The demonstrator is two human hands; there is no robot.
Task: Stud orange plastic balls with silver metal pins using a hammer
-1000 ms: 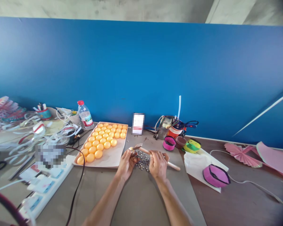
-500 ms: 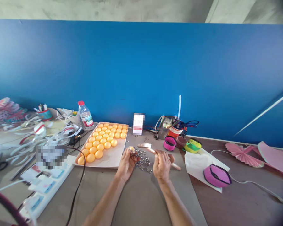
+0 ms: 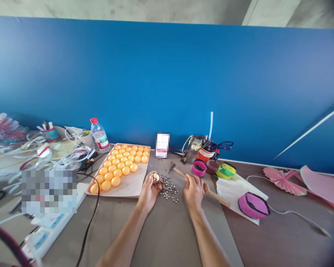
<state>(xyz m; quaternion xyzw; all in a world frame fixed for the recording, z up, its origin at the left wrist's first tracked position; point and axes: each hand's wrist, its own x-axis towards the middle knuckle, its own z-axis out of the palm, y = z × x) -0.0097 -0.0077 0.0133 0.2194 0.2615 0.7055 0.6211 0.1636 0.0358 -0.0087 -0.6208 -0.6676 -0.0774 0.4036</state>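
My left hand (image 3: 148, 192) is closed round a small ball (image 3: 156, 177) covered with shiny beads, held just right of the tray. My right hand (image 3: 194, 189) grips the wooden handle (image 3: 217, 197) of a small hammer; its dark head (image 3: 171, 167) points away from me, past a pile of small silver beads (image 3: 168, 190) lying on the table between my hands.
A white tray (image 3: 133, 184) holds several orange balls (image 3: 119, 166). Behind it stands a water bottle (image 3: 99, 135). A power strip (image 3: 48, 226) and black cable (image 3: 90, 218) lie at left. Coloured tape rolls (image 3: 199, 167), a pink pouch (image 3: 254, 205) and pink paper fans (image 3: 284, 180) sit at right.
My right hand has slid along the hammer handle and swung the head from flat near the beads toward the far side. My left hand stays with the beaded ball.
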